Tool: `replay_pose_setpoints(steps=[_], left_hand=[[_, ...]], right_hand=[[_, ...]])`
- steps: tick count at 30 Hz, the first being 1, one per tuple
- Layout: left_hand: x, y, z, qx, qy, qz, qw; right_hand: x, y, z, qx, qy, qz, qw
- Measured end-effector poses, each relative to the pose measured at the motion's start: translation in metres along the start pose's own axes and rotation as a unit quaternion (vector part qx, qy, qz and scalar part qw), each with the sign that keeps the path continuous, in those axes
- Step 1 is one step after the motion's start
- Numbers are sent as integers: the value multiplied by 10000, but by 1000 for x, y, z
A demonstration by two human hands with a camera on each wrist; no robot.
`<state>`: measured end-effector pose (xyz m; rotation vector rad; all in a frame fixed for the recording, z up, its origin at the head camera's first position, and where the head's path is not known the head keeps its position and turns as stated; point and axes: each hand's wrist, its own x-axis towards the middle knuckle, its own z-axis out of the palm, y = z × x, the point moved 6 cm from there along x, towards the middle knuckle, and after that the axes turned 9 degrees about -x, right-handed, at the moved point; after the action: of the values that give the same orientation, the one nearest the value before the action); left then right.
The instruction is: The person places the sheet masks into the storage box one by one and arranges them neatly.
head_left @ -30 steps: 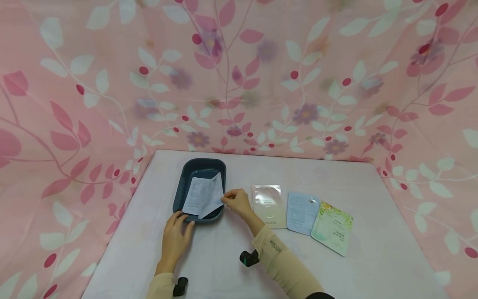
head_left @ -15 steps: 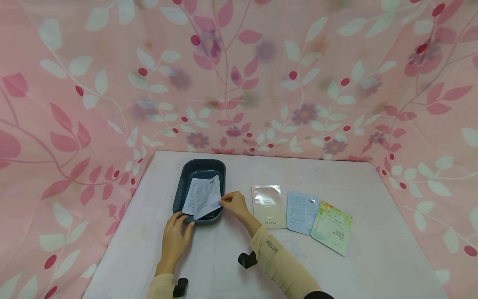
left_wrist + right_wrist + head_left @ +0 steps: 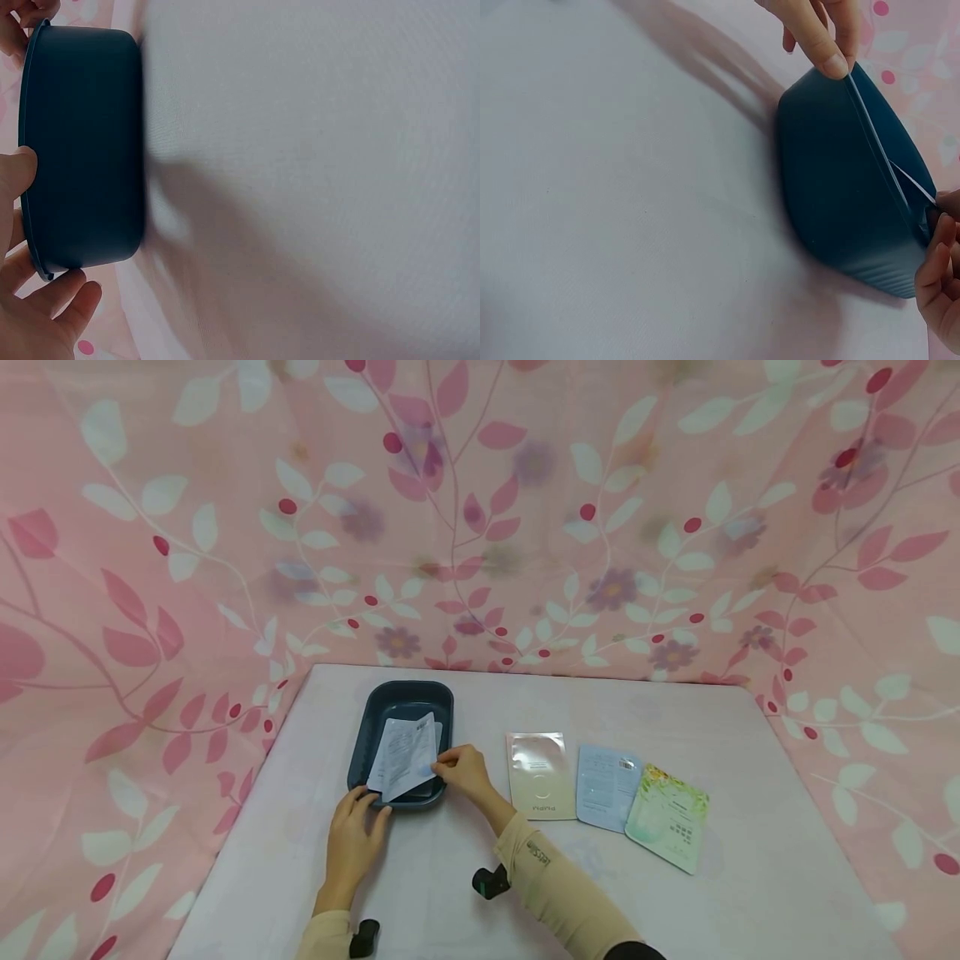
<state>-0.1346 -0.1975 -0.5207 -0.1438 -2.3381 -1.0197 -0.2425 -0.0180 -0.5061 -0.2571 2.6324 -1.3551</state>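
A dark blue-green rectangular tray (image 3: pixel 411 693) stands on the left part of the table. My left hand (image 3: pixel 352 843) grips its near left corner, with the thumb (image 3: pixel 19 165) against the near side and other fingers (image 3: pixel 66 294) round the left side. At the tray's right side, my right hand (image 3: pixel 465 772) pinches the edge of a whitish, printed face mask packet (image 3: pixel 408 752). This packet lies slanted inside the tray, over at least one other packet that is mostly hidden. Its thin edge (image 3: pixel 915 185) shows above the rim in the right wrist view.
Right of the tray, three flat packets lie on the white tablecloth (image 3: pixel 637 710): a silver-cream one (image 3: pixel 540 777), a light blue one (image 3: pixel 607 789) and a green floral one (image 3: pixel 667 818). A pink floral curtain (image 3: pixel 480 527) hangs behind and at both sides.
My right hand has moved a little left with the packet, which now lies flatter and farther left over the one below. The left hand has stayed on the tray.
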Motion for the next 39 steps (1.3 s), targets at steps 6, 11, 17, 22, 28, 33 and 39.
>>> replay_pose_setpoints(steps=[6,11,17,22,28,33,39], left_hand=[[-1,-1,0,-11,5,-24,10000],[-1,-1,0,0,11,27,10000],[-1,-1,0,15,73,77,9999],[-1,0,0,7,4,-17,10000],[0,-1,1,31,-58,-167,9998],[-1,-2,1,57,-82,-184,9998],[-1,-3,2,85,-104,-256,9996]], right_hand=[[0,-3,0,-248,55,-98,9996],[0,-5,1,-390,83,-97,9992],[1,-6,5,-374,116,106,9992],[-1,-6,6,-446,219,226,9985],[-3,-4,5,-350,257,149,9989],[-5,-2,5,-205,301,-233,9991],[-7,0,3,-1,269,-492,9984]])
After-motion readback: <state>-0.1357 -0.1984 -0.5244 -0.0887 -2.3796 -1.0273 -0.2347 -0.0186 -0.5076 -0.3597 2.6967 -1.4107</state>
